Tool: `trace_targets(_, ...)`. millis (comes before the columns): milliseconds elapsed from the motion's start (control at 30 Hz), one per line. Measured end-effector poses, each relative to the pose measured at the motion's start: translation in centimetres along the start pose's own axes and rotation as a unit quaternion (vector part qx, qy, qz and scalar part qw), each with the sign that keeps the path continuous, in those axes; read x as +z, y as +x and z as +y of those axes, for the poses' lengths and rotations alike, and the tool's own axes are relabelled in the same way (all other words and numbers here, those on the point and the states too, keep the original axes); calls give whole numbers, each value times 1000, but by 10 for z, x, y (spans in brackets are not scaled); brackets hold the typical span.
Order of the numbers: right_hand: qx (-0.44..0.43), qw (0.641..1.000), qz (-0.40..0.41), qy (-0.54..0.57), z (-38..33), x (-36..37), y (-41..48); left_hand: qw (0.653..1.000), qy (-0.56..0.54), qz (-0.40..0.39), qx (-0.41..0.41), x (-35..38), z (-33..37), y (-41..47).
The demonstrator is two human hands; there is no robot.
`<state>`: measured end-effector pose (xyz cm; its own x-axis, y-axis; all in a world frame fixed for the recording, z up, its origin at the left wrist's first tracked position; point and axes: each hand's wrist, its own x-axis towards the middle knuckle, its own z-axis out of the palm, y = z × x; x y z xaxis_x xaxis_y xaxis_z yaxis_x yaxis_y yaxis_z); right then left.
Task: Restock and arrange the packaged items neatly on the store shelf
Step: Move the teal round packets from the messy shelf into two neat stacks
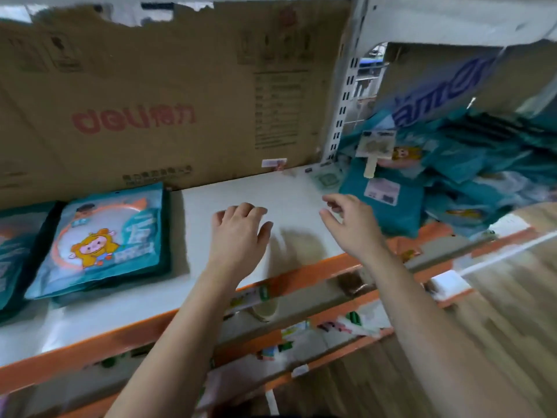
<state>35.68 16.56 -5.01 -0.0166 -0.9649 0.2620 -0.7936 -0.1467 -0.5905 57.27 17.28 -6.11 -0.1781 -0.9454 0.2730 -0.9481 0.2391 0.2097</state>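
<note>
A neat stack of teal packets [105, 239] with a cartoon figure lies flat on the white shelf [271, 194] at the left, with another stack [15, 251] cut off by the frame beside it. A loose heap of the same teal packets [446, 182] is piled on the shelf at the right. My left hand [241, 233] hovers over the bare middle of the shelf, fingers loosely curled, holding nothing. My right hand [349, 224] reaches toward the heap with relaxed fingers, close to the nearest packet [388, 203], holding nothing.
A tall brown cardboard box [168, 95] with red lettering stands behind the shelf. A white slotted upright [343, 101] divides the bays. An orange shelf edge [313, 276] runs in front, with lower shelves of small goods [331, 324] beneath and wooden floor [512, 297] at the right.
</note>
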Motion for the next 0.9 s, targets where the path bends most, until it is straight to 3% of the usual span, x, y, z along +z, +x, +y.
trace_targets(433,13,999,41,-13,182,-159,0,996,-48,-7,76,62,248,75)
trace_targets(900,24,993,100,-57,325,-245,87,989,-77,-1,127,120,385,213)
